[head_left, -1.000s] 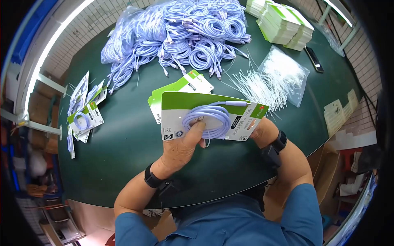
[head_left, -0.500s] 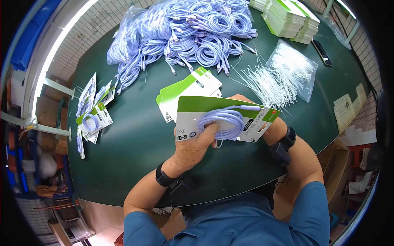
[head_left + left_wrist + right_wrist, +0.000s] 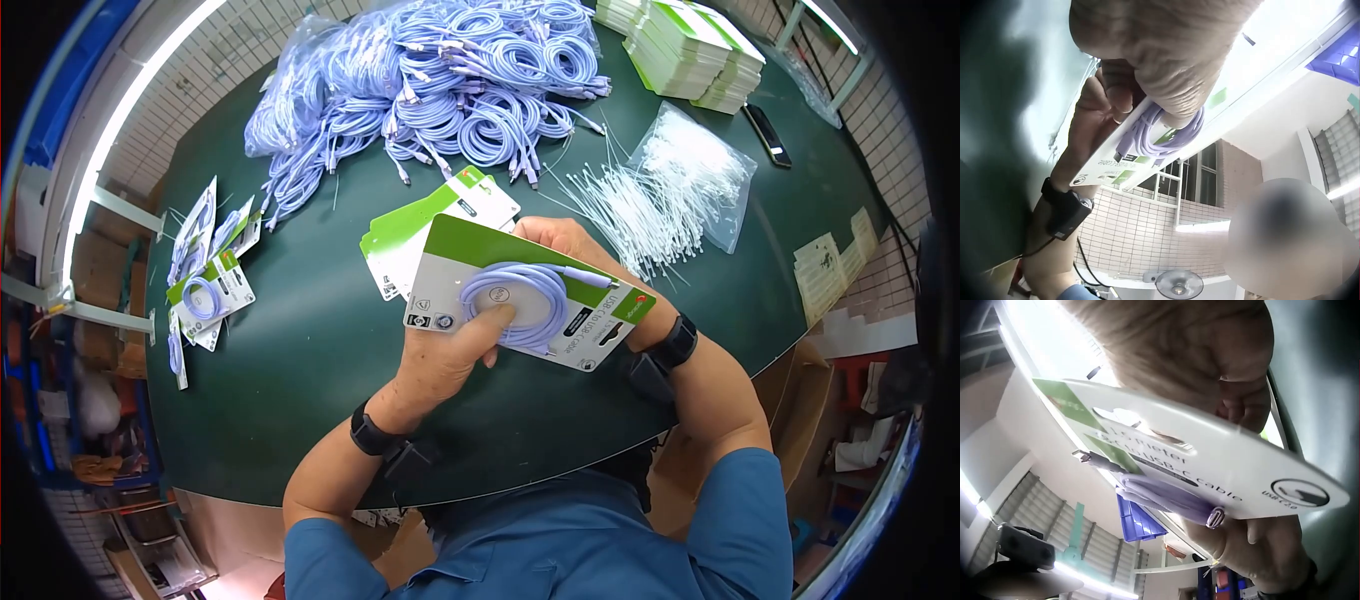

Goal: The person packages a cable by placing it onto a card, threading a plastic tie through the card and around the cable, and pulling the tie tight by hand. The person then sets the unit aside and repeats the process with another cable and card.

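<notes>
My left hand (image 3: 440,358) grips a green and white cable card (image 3: 440,285), its thumb pressed over the coiled lavender USB-C cable (image 3: 547,325) on the card's front. Tilted, the card is held up over the table, printed side toward me. Behind it, my right hand (image 3: 560,237) shows over the upper edge in the head view, with the rest covered by the card. The left wrist view catches that right hand (image 3: 1094,115) with bent fingers close to the card's back; I cannot tell what they hold. One metal connector (image 3: 1082,456) sticks out past the card.
More blank cards (image 3: 400,240) lie fanned beyond the held one. A heap of lavender cables (image 3: 450,90) fills the back, with card stacks (image 3: 690,55) and a phone (image 3: 767,135) at back right. White cable ties (image 3: 640,215) spread at right; finished cable cards (image 3: 205,290) lie left.
The card has tilted, its right end dropping lower. More of my right hand now shows above its top edge, and the pale loop below the card is out of sight.
</notes>
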Available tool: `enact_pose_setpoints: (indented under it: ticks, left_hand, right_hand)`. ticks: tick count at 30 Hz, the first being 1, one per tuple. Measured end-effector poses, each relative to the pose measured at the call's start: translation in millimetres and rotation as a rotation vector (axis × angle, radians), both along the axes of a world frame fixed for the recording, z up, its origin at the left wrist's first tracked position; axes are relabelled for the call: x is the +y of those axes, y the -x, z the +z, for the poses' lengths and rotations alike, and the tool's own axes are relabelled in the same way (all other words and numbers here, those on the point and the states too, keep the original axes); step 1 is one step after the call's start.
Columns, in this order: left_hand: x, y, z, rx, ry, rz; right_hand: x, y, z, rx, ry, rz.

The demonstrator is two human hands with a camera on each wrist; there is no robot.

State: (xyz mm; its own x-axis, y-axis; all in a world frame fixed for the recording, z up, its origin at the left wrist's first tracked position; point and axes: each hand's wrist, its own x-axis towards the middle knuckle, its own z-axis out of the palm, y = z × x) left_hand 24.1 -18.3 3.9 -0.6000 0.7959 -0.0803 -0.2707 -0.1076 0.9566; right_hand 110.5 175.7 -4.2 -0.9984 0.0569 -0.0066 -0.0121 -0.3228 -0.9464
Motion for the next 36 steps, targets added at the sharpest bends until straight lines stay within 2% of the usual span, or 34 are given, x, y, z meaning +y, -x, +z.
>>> enact_pose_setpoints:
  ticks: [4,6,8,10,14,19,22,23,26,29,32,33,36]
  left_hand:
    - [-4.0,3.5,-7.2,0.134,0.089,-0.042]
    - [-2.3,4.1,-7.6,0.101,0.055,-0.029]
    - [1.1,3.8,-8.3,0.012,0.023,-0.002]
    - [2.7,6.4,-9.2,0.017,-0.003,0.002]
    - [7.1,11.1,-14.0,0.012,0.002,0.022]
    - [10.7,8.9,-12.0,-0.034,-0.016,0.100]
    - [9.5,10.0,-10.4,-0.053,-0.044,0.154]
    - [10.0,11.7,-11.7,-0.059,-0.072,0.174]
    - [11.2,13.9,-12.2,-0.086,-0.080,0.208]
    - [8.6,16.3,-15.6,-0.142,-0.048,0.228]
    - [2.3,20.3,-23.4,0.041,-0.177,0.299]
    - [-2.7,21.7,-24.6,0.035,-0.169,0.300]
    - [-21.3,26.7,-7.7,0.778,-0.140,0.529]
  right_hand:
    - [4.2,5.7,-16.4,-0.055,-0.158,-0.020]
    - [14.7,9.8,-34.7,-0.002,-0.074,0.008]
    - [18.6,9.0,-30.3,-0.020,-0.076,-0.013]
    - [18.5,7.8,-23.9,-0.078,-0.008,-0.043]
    - [22.3,4.8,-11.1,-0.038,0.001,-0.071]
    - [31.8,-4.1,12.5,-0.005,0.028,-0.022]
    - [28.3,-10.0,39.6,0.054,0.147,-0.212]
    - [27.7,-11.2,41.3,0.062,0.156,-0.205]
    - [25.6,-16.2,41.7,0.284,-0.808,-0.252]
    - [22.2,-16.6,42.3,0.280,-0.887,-0.293]
    - [25.6,-19.0,44.2,0.248,-0.933,-0.305]
    - [28.2,-20.1,45.0,0.224,-0.939,-0.294]
    - [31.6,-21.0,45.2,0.194,-0.994,-0.253]
